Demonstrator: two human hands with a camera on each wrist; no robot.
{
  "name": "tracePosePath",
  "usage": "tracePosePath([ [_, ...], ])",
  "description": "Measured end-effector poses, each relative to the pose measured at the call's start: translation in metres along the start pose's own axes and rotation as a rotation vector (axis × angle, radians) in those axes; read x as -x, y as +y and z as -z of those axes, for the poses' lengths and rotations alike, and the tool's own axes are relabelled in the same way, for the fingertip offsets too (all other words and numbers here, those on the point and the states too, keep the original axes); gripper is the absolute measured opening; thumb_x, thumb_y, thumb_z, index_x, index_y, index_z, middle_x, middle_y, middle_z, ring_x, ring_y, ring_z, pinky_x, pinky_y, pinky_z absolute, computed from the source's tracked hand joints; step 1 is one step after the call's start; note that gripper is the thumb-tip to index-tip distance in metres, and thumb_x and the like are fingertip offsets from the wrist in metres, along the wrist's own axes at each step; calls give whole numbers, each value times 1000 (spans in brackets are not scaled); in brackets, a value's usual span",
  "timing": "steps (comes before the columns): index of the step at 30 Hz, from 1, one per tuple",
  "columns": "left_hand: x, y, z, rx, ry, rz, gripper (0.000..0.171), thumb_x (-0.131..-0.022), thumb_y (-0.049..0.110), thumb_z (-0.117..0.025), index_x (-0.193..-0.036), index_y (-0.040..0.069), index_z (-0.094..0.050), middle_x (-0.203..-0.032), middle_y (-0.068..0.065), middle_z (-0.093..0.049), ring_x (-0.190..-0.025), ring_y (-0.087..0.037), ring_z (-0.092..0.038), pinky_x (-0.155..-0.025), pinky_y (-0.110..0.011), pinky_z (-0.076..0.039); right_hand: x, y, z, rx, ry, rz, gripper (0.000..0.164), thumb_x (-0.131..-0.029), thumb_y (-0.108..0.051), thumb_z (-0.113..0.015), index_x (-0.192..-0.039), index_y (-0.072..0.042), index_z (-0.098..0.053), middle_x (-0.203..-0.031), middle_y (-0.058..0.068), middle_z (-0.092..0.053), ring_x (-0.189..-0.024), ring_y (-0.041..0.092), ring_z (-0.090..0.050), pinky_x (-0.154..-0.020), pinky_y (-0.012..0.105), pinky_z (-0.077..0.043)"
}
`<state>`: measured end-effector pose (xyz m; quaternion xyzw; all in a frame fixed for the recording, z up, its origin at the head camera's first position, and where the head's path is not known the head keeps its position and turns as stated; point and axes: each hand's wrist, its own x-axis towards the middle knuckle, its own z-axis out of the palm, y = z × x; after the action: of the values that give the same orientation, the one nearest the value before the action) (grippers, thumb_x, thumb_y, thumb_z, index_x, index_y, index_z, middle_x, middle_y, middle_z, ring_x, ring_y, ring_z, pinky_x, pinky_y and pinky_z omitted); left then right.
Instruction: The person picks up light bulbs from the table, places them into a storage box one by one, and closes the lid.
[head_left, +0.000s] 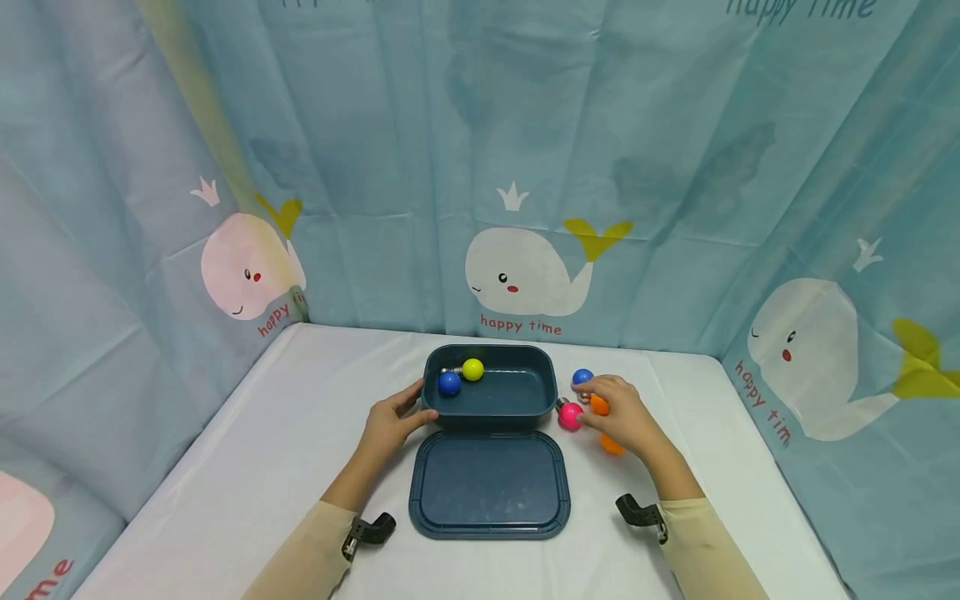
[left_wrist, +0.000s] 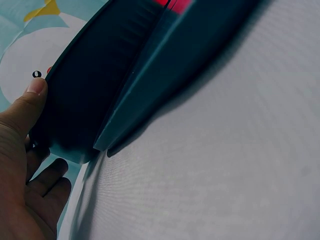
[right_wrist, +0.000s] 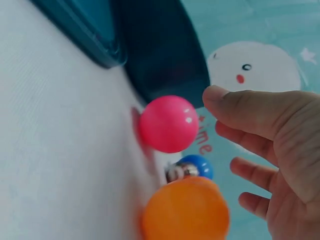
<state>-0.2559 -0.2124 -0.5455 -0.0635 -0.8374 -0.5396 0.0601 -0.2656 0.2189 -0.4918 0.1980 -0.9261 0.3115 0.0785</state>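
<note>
A dark blue rectangular box (head_left: 525, 392) stands open, with a blue bulb (head_left: 449, 383) and a yellow bulb (head_left: 472, 370) in its left part. My left hand (head_left: 390, 425) grips the box's left end, thumb on the near rim in the left wrist view. To the right of the box my right hand (head_left: 624, 417) hovers with parted fingers, holding nothing. Below and beside it lie a pink bulb (head_left: 570, 417), another blue bulb (head_left: 582, 377) with a metal base, and two orange ones, the nearer orange bulb (head_left: 611, 444) partly covered by the hand.
The box's flat dark blue lid (head_left: 490, 487) lies on the white tablecloth (head_left: 300, 417), directly in front of the box. A light blue curtain (head_left: 375, 250) with whale prints hangs behind the table and along its sides. Each wrist wears a black camera mount (head_left: 371, 531).
</note>
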Motion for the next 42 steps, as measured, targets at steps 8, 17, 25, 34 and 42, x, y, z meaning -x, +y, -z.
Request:
tracePosePath([
  [8, 0, 2, 0, 6, -2, 22, 74, -85, 37, -85, -151, 25, -53, -152, -5, -53, -139, -30, -52, -112, -47, -46, 0, 12, -10, 34, -46, -34, 48, -81, -19, -89, -126, -17, -73, -119, 7, -70, -129, 35, -50, -111, 64, -34],
  [17, 0, 2, 0, 10, -2, 19, 73, -85, 36, -85, -151, 24, -54, -152, -5, -54, -139, -30, -52, -112, -47, -46, 1, 14, -15, 58, -64, -57, 50, -77, -22, -91, -123, -19, -74, -127, 10, -67, -128, 38, -49, -105, 63, -39],
  [25, 0, 1, -1, 21, 8, 9, 72, -85, 34, -85, -150, 24, -55, -152, -5, -54, -139, -31, -52, -111, -48, -47, 0, 16, -20, 105, -42, -39, 50, -76, -23, -92, -122, -18, -74, -127, 7, -70, -131, 37, -47, -107, 63, -37],
  [34, 1, 0, -2, 14, 6, 2, 73, -86, 33, -85, -151, 23, -53, -153, -4, -52, -141, -32, -50, -112, -49, -46, -1, 15, -24, 117, -26, -96, 49, -76, -25, -92, -122, -18, -74, -129, 11, -67, -131, 40, -46, -106, 66, -40],
  [42, 1, -1, -2, 0, 5, 4, 75, -85, 36, -85, -152, 25, -52, -153, -5, -52, -141, -33, -50, -111, -49, -46, -1, 16, -25, 119, -25, -104, 49, -77, -25, -91, -122, -18, -74, -130, 11, -68, -133, 40, -45, -108, 67, -39],
])
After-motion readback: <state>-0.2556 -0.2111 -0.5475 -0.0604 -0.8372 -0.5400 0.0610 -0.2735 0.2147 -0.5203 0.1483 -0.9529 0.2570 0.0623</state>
